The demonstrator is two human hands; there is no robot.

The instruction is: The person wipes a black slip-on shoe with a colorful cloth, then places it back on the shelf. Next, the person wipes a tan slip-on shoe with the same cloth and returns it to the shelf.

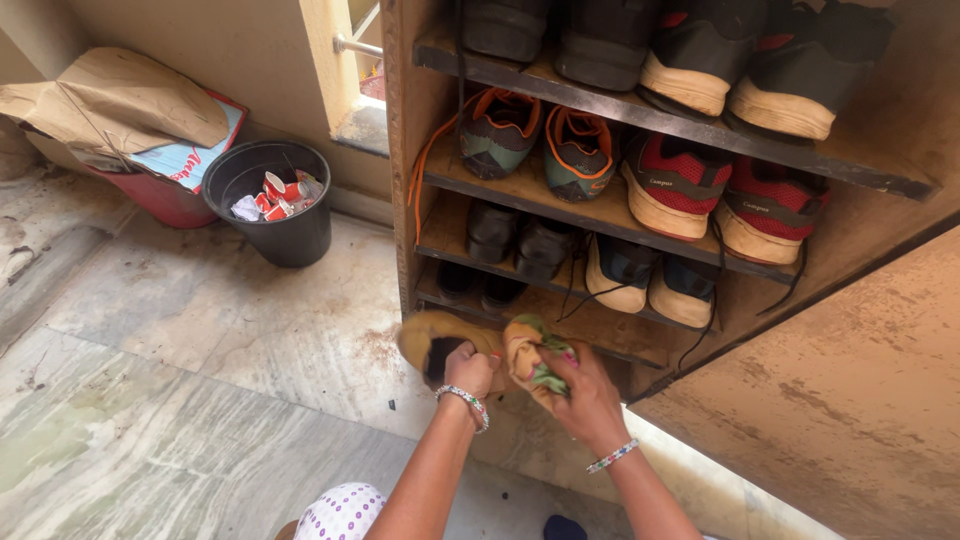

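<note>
The left hand (470, 370) is closed on the rim of a tan shoe (425, 335). The right hand (580, 395) is wrapped around a second tan shoe (520, 350), and a bit of green cloth (545, 378) is bunched under its fingers. Both shoes are low down, right at the bottom front edge of the wooden shoe rack (405, 150), near the floor (200, 330). I cannot tell if they rest on the lowest shelf or hang just in front of it, because the hands hide that part.

Things could go wrong here. A long orange lace (425, 160) hangs down the left side of the rack from the green shoes (540, 140). A dark lace (712, 300) hangs down on the right, too. If a hand or a tan shoe catches a lace, a shoe above could get pulled off its shelf. The green cloth could also slip out and drop. The rack door (850, 400) stands open on the right, close to the right arm, so that elbow could bump it.

Both arms reach forward and down from the near edge, side by side. The wrists bend a little, and each has a bead bracelet. The left knuckles face up. The right hand is turned in toward the left one.

Far left, a black bin (300, 240) holds trash, next to a red tub (160, 200).
</note>
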